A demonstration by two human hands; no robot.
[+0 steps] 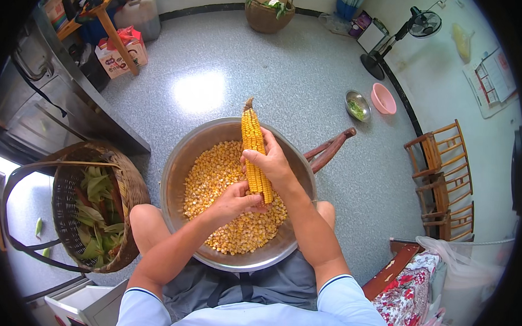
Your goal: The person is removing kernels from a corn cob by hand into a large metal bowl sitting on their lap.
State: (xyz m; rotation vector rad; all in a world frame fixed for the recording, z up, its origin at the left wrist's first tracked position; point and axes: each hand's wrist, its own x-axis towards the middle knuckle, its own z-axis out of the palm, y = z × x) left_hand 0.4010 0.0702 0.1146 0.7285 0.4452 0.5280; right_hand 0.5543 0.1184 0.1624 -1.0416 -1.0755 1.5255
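An ear of yellow corn [254, 137] is held upright-slanting over a large metal basin [175, 160], its dry brown tip pointing away from me. My right hand [270, 159] grips the ear around its middle, thumb across the kernels. Lower down, my left hand [238, 201] holds the near end, where some kernels are off and reddish cob shows. Loose corn kernels [217, 170] cover the bottom of the basin, which rests between my knees. Part of each hand's fingers is hidden behind the ear.
Left of the basin stands a wicker basket [137, 189] with green husks. Beyond the basin's right rim lie forked wooden legs [330, 152]. Farther right are a metal bowl [362, 99] with green bits, a pink basin [383, 98], a fan [373, 65] and wooden chairs [441, 186].
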